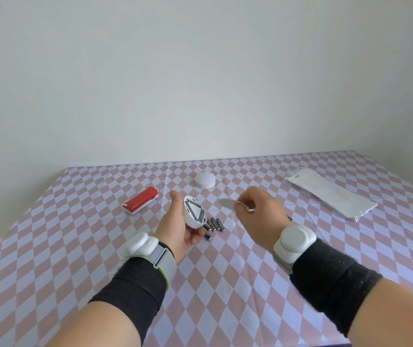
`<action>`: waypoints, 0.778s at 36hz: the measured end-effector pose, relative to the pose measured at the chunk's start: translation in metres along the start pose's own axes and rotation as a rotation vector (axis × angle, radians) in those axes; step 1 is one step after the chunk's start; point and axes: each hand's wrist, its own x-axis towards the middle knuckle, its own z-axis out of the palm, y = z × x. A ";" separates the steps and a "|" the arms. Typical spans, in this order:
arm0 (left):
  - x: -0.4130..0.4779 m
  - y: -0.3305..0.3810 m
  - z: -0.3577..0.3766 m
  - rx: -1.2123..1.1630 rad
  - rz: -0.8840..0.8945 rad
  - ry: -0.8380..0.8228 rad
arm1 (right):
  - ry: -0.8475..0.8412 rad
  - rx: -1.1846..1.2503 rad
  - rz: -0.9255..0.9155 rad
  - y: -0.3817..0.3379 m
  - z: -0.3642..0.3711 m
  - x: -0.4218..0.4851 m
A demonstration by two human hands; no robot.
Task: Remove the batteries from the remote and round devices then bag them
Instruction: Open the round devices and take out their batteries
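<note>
My left hand (179,225) grips a white round device (194,212) above the table, its open back turned up and showing batteries arranged in a triangle inside. My right hand (258,211) pinches a thin metal tool (228,203) whose flat tip points left toward the device, a short gap away. Several loose blue batteries (214,224) lie on the cloth just below the device. One more battery (289,218) peeks out behind my right wrist. A second white round device (205,180) sits farther back. The red remote (140,200) lies at the left. A clear plastic bag (330,192) lies at the right.
The table (75,246) wears a pink and white diamond-patterned cloth and meets a plain wall at its far edge. White trackers are strapped to both wrists over black sleeves.
</note>
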 end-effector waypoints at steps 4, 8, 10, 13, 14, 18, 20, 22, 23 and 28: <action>-0.003 0.001 0.004 0.005 0.001 -0.037 | 0.061 0.191 -0.106 -0.019 0.014 -0.008; -0.011 0.006 0.009 0.006 0.016 -0.117 | 0.015 0.218 -0.217 -0.025 0.028 -0.015; -0.014 0.008 0.010 0.003 0.017 -0.150 | -0.071 0.191 -0.223 -0.024 0.030 -0.017; -0.016 0.010 0.010 0.014 0.012 -0.184 | -0.153 0.177 -0.254 -0.022 0.033 -0.020; -0.016 0.010 0.010 0.015 0.011 -0.185 | -0.167 0.176 -0.267 -0.022 0.033 -0.020; -0.015 0.009 0.010 0.025 0.011 -0.176 | -0.184 0.161 -0.277 -0.025 0.030 -0.020; -0.014 0.009 0.010 0.042 0.011 -0.163 | -0.190 0.148 -0.286 -0.026 0.028 -0.020; -0.015 0.010 0.010 0.051 0.003 -0.150 | -0.206 0.137 -0.310 -0.027 0.025 -0.020; -0.016 0.010 0.010 0.052 -0.007 -0.146 | -0.213 0.124 -0.330 -0.027 0.024 -0.020; -0.019 0.012 0.009 0.055 -0.043 -0.123 | -0.254 0.039 -0.431 -0.025 0.020 -0.020</action>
